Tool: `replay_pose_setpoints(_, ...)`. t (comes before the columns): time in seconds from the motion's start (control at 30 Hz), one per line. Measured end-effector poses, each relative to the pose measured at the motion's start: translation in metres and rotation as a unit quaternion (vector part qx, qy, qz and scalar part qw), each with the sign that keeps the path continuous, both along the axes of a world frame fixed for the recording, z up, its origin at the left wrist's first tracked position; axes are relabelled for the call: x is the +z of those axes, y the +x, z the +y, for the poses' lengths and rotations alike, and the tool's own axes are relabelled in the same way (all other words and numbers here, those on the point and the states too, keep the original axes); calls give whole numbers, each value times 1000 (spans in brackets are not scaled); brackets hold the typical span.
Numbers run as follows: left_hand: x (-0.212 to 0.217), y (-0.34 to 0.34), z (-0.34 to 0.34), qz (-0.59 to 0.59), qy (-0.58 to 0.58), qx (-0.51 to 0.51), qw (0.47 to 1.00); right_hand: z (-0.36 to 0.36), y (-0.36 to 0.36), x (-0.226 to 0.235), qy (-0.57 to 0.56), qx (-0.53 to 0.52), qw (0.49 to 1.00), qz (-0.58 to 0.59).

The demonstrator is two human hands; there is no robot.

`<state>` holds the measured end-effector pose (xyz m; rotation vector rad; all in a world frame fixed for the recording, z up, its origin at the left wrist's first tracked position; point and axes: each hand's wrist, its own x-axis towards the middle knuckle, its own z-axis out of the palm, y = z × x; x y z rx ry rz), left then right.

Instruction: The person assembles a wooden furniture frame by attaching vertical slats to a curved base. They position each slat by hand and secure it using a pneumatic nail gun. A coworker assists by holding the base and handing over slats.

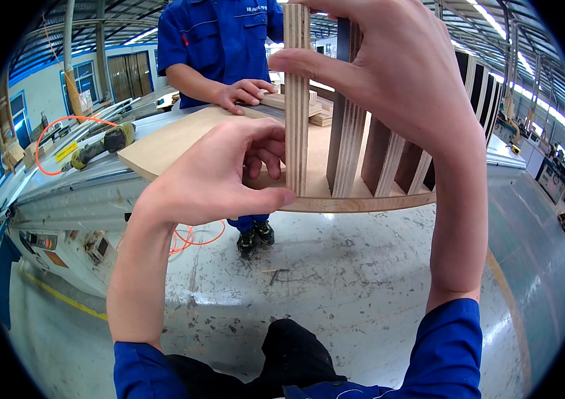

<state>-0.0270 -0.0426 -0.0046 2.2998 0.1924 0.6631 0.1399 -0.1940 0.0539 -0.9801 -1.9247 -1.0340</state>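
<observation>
A plywood strip [296, 126] with layered edges stands upright on a thin curved-edged board [369, 203]. Around its lower end curls my left hand [213, 169], thumb by the board's near edge and fingers at the strip's side. My right hand [405, 83] grips the strip near its top, with the thumb across its face and some fingertips cut off by the upper edge of view. Right of that strip, several dark-faced plywood slats [383, 156] stand upright in a row on the same board, partly hidden by my right hand and forearm.
Across the board stands a co-worker in blue, one hand [246, 93] near stacked plywood pieces [289, 103]. A power tool [106, 145] with an orange hose [46, 136] lies on the metal worktable [63, 189] at left. Below is a scuffed grey floor [336, 279].
</observation>
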Motion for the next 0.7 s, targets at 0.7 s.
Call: replay_pose_setpoints(0.7, 2, 1, -9, -10, -15, 13, 1000, 0, 0, 1, 2, -99, 995, -21)
